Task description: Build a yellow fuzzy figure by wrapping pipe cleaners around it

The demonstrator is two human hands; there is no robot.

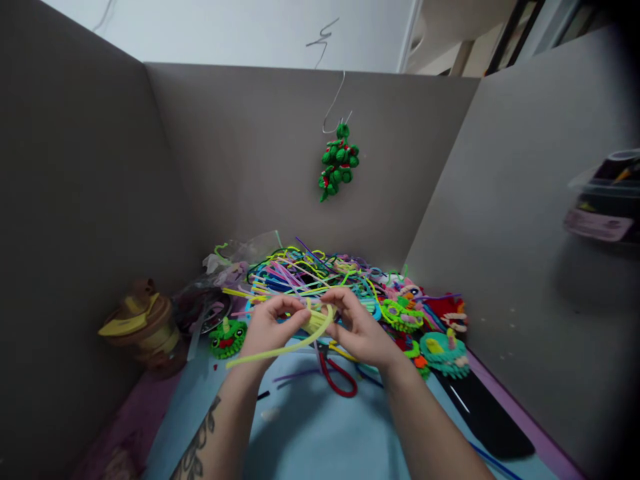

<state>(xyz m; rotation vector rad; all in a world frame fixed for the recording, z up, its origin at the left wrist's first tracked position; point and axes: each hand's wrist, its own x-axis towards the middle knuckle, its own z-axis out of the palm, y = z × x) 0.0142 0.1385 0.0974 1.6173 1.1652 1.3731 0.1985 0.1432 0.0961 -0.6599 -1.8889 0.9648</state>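
Between my two hands is a piece worked from pale yellow pipe cleaners [319, 321], with one long loose end curving down to the left across my wrist. My left hand [275, 325] pinches its left side between thumb and fingers. On the right side, my right hand [357, 327] grips it with bent fingers. Below the hands lie red-handled scissors [339, 387], their blades partly hidden. A big heap of coloured pipe cleaners [300, 273] spreads just behind the hands.
A green fuzzy figure [227, 338] and a brown lidded cup [147, 327] stand left. To the right are a teal figure [445, 353], a lime figure [401, 313] and a black phone-like slab [487, 413]. A green bundle [340, 162] hangs from wire on the grey back panel.
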